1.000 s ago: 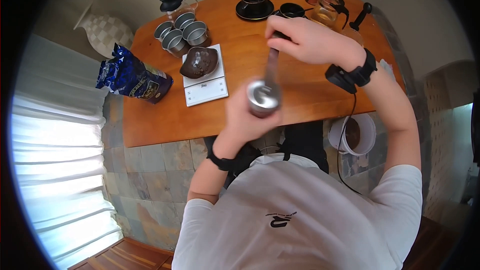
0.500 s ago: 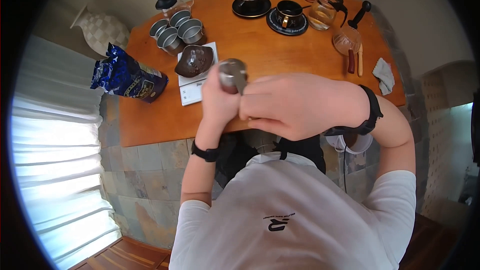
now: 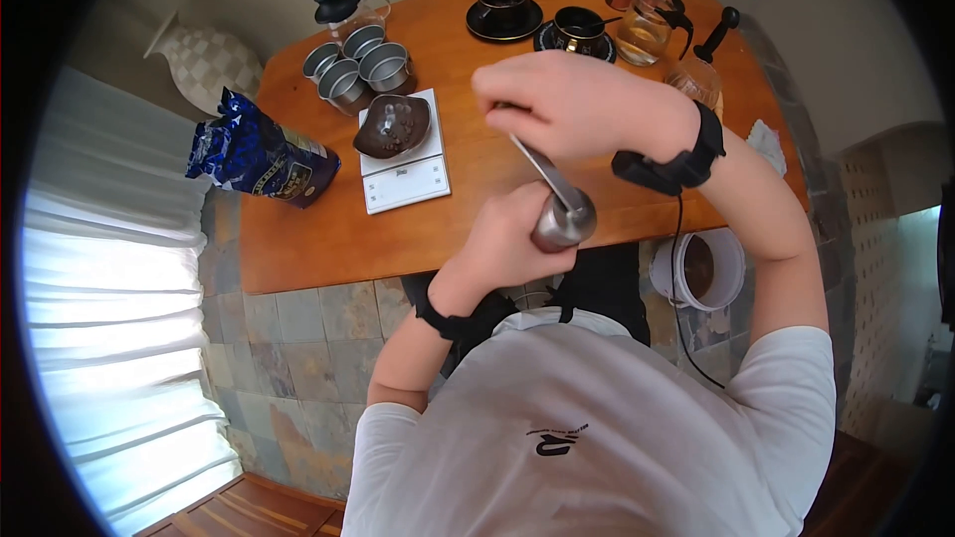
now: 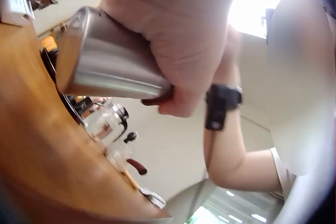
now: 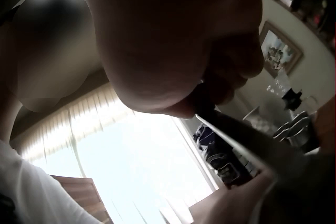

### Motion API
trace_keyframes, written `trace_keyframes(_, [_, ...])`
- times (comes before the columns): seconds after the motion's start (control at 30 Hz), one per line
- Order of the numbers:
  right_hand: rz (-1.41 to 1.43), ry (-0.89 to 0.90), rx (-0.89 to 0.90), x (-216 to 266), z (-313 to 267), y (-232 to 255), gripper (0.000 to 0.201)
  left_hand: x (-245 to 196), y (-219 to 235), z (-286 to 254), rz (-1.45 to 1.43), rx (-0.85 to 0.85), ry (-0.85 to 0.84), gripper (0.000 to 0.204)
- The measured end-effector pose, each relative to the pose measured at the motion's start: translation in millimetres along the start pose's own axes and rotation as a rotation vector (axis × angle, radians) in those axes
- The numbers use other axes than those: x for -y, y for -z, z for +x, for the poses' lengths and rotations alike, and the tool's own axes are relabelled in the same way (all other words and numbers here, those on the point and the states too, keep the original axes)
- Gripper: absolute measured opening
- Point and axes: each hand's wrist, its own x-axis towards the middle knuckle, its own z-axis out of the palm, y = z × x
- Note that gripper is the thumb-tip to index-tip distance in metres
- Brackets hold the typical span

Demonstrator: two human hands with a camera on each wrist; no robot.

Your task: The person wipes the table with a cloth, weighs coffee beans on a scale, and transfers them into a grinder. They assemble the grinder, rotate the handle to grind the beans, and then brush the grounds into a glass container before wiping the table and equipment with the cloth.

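A steel hand coffee grinder [image 3: 564, 229] is held over the table's front edge, tilted. My left hand [image 3: 500, 247] grips its cylindrical body, which shows smooth and shiny in the left wrist view. On the far side of the grinder, my right hand [image 3: 587, 111] holds the end of the flat metal crank handle [image 3: 549, 175]; its fingers hide the knob. Seen from the right wrist, the fingers curl over the dark end of the crank arm. To the left, a dark brown dish [image 3: 393, 127] sits on a white scale [image 3: 406, 189].
A blue coffee bag [image 3: 284, 167] stands at the table's left, with several metal cups [image 3: 385, 68] and a glass dripper pot behind the dish. Black cups on saucers [image 3: 504, 15], a glass pot [image 3: 642, 40] and two bottles stand farther back. A white bucket [image 3: 731, 264] is below right.
My right hand has swung the crank close to my body and back to the far side. My left hand and the grinder shifted left, then came back right and nearer to me.
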Motion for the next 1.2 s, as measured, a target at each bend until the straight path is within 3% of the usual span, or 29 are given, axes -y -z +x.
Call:
trace_keyframes(0.03, [0.043,-0.120,0.058,-19.1,-9.6,4.9,0.008,-7.1,5.6,-7.9,-0.163,-0.126,-0.037,0.051])
trace_keyframes(0.07, [0.083,-0.085,0.029,-22.7,-26.0,4.0,0.008,3.3,16.6,-21.2,-0.510,-0.256,0.216,0.054])
trace_keyframes(0.1, [0.125,-0.047,0.005,-16.8,-39.6,0.8,0.009,17.0,35.9,-20.2,-0.624,-0.337,0.287,0.052])
trace_keyframes(0.17, [0.101,0.201,-0.015,27.1,-45.6,-2.8,0.006,24.9,45.9,-3.9,-0.228,-0.442,0.385,0.049])
trace_keyframes(0.23, [0.257,0.325,0.003,48.2,-31.1,-3.3,0.006,5.8,34.2,16.2,-0.102,-0.184,0.307,0.046])
trace_keyframes(0.27, [0.238,0.309,-0.056,43.6,-23.3,-4.0,0.007,34.3,5.9,5.9,0.171,-0.053,-0.094,0.047])
trace_keyframes(0.3, [0.212,0.295,-0.115,31.6,-13.6,0.1,0.008,-4.9,2.8,16.5,0.103,-0.028,0.006,0.044])
trace_keyframes(0.33, [0.227,0.217,-0.106,17.4,-11.2,4.7,0.010,-19.6,9.8,15.8,-0.016,0.091,-0.001,0.044])
trace_keyframes(0.37, [0.204,0.048,-0.045,8.6,-15.4,12.7,0.012,-27.8,13.0,11.5,-0.138,0.211,-0.007,0.043])
trace_keyframes(0.43, [0.271,-0.086,-0.057,-11.3,-36.4,13.2,0.010,-27.9,32.2,-10.3,-0.369,-0.100,0.017,0.043])
trace_keyframes(0.47, [0.251,0.019,-0.061,-4.5,-45.4,14.3,0.009,-9.8,39.3,-20.6,-0.594,-0.264,0.205,0.045])
trace_keyframes(0.5, [0.233,0.126,-0.061,11.0,-55.1,12.7,0.009,1.1,49.9,-12.4,-0.522,-0.440,0.308,0.045])
trace_keyframes(0.57, [0.217,0.258,0.080,47.3,-48.2,8.4,0.009,1.8,44.1,11.9,-0.152,-0.375,0.343,0.044])
trace_keyframes(0.6, [0.237,0.298,-0.008,49.1,-38.8,2.9,0.010,-12.2,37.9,21.8,-0.068,-0.225,0.361,0.044])
trace_keyframes(0.63, [0.246,0.342,-0.100,44.2,-27.7,2.2,0.010,14.8,16.1,12.4,0.217,-0.036,-0.146,0.045])
trace_keyframes(0.67, [0.206,0.234,-0.092,30.1,-17.5,5.6,0.012,0.1,7.6,14.1,0.134,0.078,-0.060,0.046])
trace_keyframes(0.7, [0.174,0.012,-0.002,16.9,-13.8,14.5,0.012,-16.5,2.9,10.8,0.051,0.192,0.024,0.047])
trace_keyframes(0.77, [0.277,-0.239,0.092,-15.4,-28.9,10.8,0.012,-24.8,17.7,-8.6,-0.208,-0.093,0.007,0.047])
trace_keyframes(0.8, [0.286,-0.100,0.029,-15.8,-41.7,8.7,0.011,-7.8,25.6,-22.0,-0.686,-0.221,0.261,0.048])
trace_keyframes(0.83, [0.293,0.042,-0.023,-5.5,-53.7,4.6,0.011,8.9,37.5,-20.3,-0.628,-0.367,0.312,0.050])
trace_keyframes(0.87, [0.190,0.168,-0.049,20.8,-56.1,-0.2,0.010,12.9,41.9,-10.4,-0.485,-0.372,0.343,0.051])
trace_keyframes(0.9, [0.134,0.264,0.042,41.3,-52.3,-3.2,0.013,15.5,44.1,-3.4,-0.340,-0.368,0.389,0.051])
trace_keyframes(0.97, [0.284,0.188,-0.016,57.9,-33.5,-1.3,0.019,17.0,23.1,8.5,-0.018,-0.195,0.182,0.050])
trace_keyframes(1.03, [0.274,0.068,0.019,40.5,-10.1,7.2,0.023,-0.2,-2.2,12.0,0.016,-0.075,0.028,0.052])
trace_keyframes(1.07, [0.230,0.069,-0.029,22.5,-5.2,8.0,0.023,-10.1,0.3,8.2,-0.057,0.017,0.046,0.053])
trace_keyframes(1.1, [0.233,-0.078,0.029,8.2,-4.7,13.2,0.022,-23.7,5.5,1.7,-0.132,0.116,0.066,0.053])
trace_keyframes(1.13, [0.268,-0.150,-0.006,-9.3,-12.8,8.8,0.021,-31.7,16.9,-5.4,-0.131,-0.039,0.025,0.049])
trace_keyframes(1.17, [0.303,-0.223,-0.040,-22.1,-24.4,2.4,0.019,-18.3,20.3,-18.7,-0.382,-0.300,0.199,0.045])
trace_keyframes(1.2, [0.308,-0.189,-0.029,-14.1,-39.4,-1.0,0.018,-10.3,40.8,-15.1,-0.574,-0.408,0.380,0.045])
